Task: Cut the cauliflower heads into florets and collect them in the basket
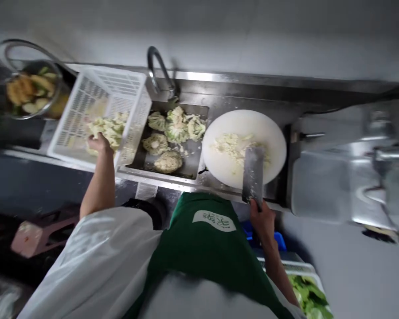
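Observation:
My right hand is wrapped round the handle of a cleaver. The broad blade lies over the near edge of a round white cutting board, beside a heap of chopped cauliflower. Over on the left, my left hand reaches into a white plastic basket, fingers apart above cut cauliflower pieces. Nothing shows in its grasp, though the fingertips are partly hidden. Several cauliflower heads lie in the sink between basket and board.
A faucet rises behind the sink. At far left stands a clear container of cut vegetables. A grey plastic lid or tray lies right of the board. Below right, a crate of leafy greens sits near my arm.

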### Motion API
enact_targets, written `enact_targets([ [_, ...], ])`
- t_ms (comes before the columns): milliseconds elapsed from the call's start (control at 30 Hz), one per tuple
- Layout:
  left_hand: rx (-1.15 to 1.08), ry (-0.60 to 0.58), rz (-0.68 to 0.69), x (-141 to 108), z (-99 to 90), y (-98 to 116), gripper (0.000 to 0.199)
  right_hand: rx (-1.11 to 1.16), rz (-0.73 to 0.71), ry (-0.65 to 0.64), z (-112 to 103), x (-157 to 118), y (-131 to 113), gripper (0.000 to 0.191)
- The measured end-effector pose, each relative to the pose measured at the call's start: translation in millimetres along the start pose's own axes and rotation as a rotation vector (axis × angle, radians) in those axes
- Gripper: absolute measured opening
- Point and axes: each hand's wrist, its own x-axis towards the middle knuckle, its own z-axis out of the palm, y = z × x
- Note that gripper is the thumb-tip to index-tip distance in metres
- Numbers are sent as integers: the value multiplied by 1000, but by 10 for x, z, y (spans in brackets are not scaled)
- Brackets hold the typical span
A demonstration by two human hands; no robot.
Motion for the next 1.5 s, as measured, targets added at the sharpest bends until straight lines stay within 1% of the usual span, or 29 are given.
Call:
enact_targets([
  [33, 20, 50, -10, -133, 233, 21, 12, 11, 1, 1, 2, -12, 10, 59],
  [67, 28, 4, 16, -342, 496, 73, 8, 23, 8, 8, 5, -24, 32, 58],
  [100, 36, -134, 92, -623, 775, 150, 8, 37, 18, 19, 7, -38, 61, 58],
  [167, 26, -582, 314, -1330, 1332, 342, 14, 65, 38, 45, 7, -75, 129, 58],
  [200, 9, -721, 372, -1702, 1596, 438, 14, 79, 48, 56, 5, -96, 162, 58],
  [267, -9, -902, 478, -2338, 2063, 596, 34, 110, 63, 69, -3, -140, 222, 61],
  [300, 10, -978, 546, -2564, 2252, 653, 36, 125, 69, 71, -9, -163, 248, 62],
  [333, 35, -1025, 591, -2721, 2401, 696, 33, 138, 76, 72, -14, -187, 273, 64],
  [367, 61, -1056, 626, -2813, 2509, 728, 28, 150, 83, 74, -19, -211, 297, 64],
  [433, 81, -1062, 653, -2870, 2606, 782, 22, 167, 101, 88, -21, -260, 345, 64],
  [533, 7, -1050, 648, -2927, 2578, 902, 24, 178, 145, 111, -8, -320, 420, 59],
  [600, -10, -1114, 671, -3101, 2553, 1017, 23, 198, 175, 114, -1, -335, 467, 57],
  [667, 92, -1221, 701, -3370, 2573, 1144, 21, 234, 197, 104, -7, -326, 508, 56],
  [733, 275, -1289, 702, -3635, 2639, 1273, 32, 257, 203, 98, -32, -294, 541, 55],
  [767, 365, -1299, 690, -3738, 2679, 1334, 41, 255, 203, 101, -50, -272, 554, 55],
  [833, 495, -1290, 676, -3864, 2750, 1440, 54, 240, 188, 109, -86, -223, 572, 54],
  [933, 607, -1285, 721, -3920, 2794, 1523, 60, 232, 159, 112, -117, -151, 584, 54],
  [1000, 637, -1280, 774, -3935, 2794, 1518, 59, 235, 144, 116, -113, -113, 586, 54],
  [1067, 612, -1274, 787, -3947, 2790, 1474, 54, 236, 124, 127, -98, -84, 590, 54],
  [1133, 493, -1282, 735, -3936, 2779, 1409, 45, 236, 105, 138, -82, -61, 597, 55],
  [1167, 390, -1282, 674, -3911, 2761, 1372, 41, 238, 100, 139, -77, -51, 601, 56],
  [1200, 263, -1269, 582, -3864, 2727, 1332, 37, 241, 99, 137, -74, -42, 604, 56],
  [1267, -15, -1194, 308, -3687, 2581, 1247, 31, 245, 105, 120, -77, -25, 603, 57],
  [1300, -140, -1127, 149, -3548, 2456, 1202, 29, 243, 106, 112, -83, -17, 598, 57],
  [1333, -248, -1024, -8, -3373, 2290, 1155, 29, 233, 107, 107, -92, -11, 591, 57],
  [1367, -332, -907, -139, -3159, 2086, 1106, 30, 217, 104, 104, -105, -7, 582, 57],
  [1400, -403, -757, -236, -2908, 1846, 1052, 29, 192, 95, 98, -120, -4, 572, 55],
  [1433, -454, -556, -305, -2622, 1580, 988, 28, 160, 78, 83, -138, -5, 560, 52],
  [1500, -464, -345, -319, -1964, 1016, 816, 24, 70, 25, 19, -177, -8, 532, 41],
])
